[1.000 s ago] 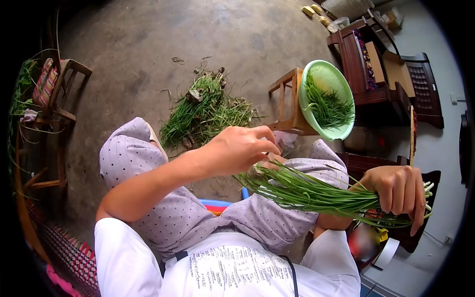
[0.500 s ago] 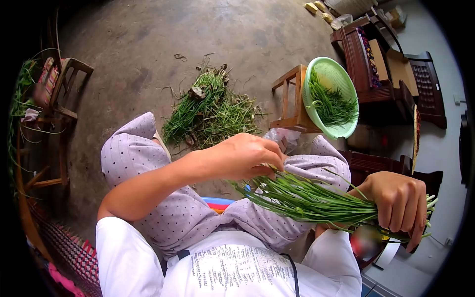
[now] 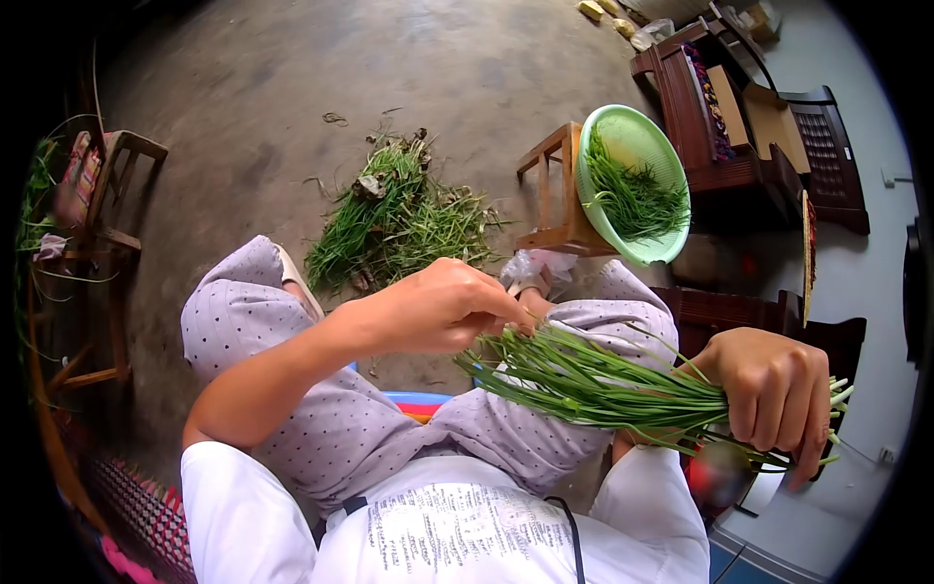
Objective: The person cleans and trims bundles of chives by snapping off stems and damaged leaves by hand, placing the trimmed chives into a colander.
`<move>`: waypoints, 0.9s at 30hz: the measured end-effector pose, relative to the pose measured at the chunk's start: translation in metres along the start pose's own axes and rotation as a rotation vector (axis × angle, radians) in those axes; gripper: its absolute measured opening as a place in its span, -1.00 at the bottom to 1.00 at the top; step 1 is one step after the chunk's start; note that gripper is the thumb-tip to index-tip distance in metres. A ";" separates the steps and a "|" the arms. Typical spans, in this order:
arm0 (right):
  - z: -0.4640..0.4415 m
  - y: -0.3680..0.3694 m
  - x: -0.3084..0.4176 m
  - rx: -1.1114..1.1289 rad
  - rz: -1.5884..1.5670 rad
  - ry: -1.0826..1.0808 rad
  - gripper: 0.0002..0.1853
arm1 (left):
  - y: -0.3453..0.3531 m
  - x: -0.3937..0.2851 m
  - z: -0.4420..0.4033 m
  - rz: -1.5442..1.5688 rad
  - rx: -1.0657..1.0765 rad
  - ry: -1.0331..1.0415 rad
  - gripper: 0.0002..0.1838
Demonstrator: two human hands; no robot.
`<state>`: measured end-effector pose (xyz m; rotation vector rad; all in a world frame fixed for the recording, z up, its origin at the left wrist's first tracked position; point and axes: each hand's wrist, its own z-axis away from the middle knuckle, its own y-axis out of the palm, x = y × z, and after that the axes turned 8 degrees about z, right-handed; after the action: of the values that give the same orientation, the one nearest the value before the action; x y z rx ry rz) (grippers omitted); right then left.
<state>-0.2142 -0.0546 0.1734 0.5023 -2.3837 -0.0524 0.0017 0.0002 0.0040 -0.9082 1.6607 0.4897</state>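
A bunch of long green chives [image 3: 603, 384] lies across above my lap, its pale cut ends sticking out at the right. My right hand [image 3: 771, 399] is wrapped round the bunch near those stalk ends. At the loose leaf tips, my left hand [image 3: 457, 307] is closed in a pinch, thumb and forefinger together at the upper edge of the leaves. What exactly lies between those fingertips is partly hidden. Beyond my knees, a heap of chives and withered trimmings [image 3: 399, 219] rests on the floor.
A pale green plastic colander [image 3: 632, 131] with chives inside sits tilted on a wooden stool [image 3: 559, 185]. Dark wooden furniture [image 3: 696, 127] stands at the right. On the left is a wooden chair [image 3: 122, 195] with greens beside it. A clear plastic bag [image 3: 545, 268] lies near my foot.
The view has shifted slightly, so the surroundings sit a little further left. My left hand has moved slightly at the leaf tips; my right hand keeps its hold on the bunch.
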 end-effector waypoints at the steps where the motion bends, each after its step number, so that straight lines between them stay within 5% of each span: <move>1: 0.000 0.000 0.000 0.015 0.013 0.013 -0.89 | -0.001 -0.002 0.000 -0.009 0.036 -0.022 -0.55; 7: -0.002 0.002 -0.002 0.072 0.020 0.034 -0.85 | 0.003 0.007 0.005 -0.406 -0.012 -0.079 -0.56; 10: -0.003 0.002 -0.004 0.078 0.006 0.054 -0.85 | 0.007 0.006 0.001 -0.405 -0.235 0.017 -0.67; 15: -0.005 0.007 -0.012 0.067 -0.025 0.097 -0.87 | 0.012 -0.009 -0.009 -0.132 -0.268 0.279 -0.89; 27: -0.012 0.003 -0.032 0.108 -0.064 0.116 -0.85 | 0.027 -0.026 -0.012 -0.136 -0.202 0.359 -0.75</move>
<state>-0.1854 -0.0391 0.1628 0.6165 -2.2657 0.0748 -0.0247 0.0160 0.0284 -1.3101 1.8767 0.4236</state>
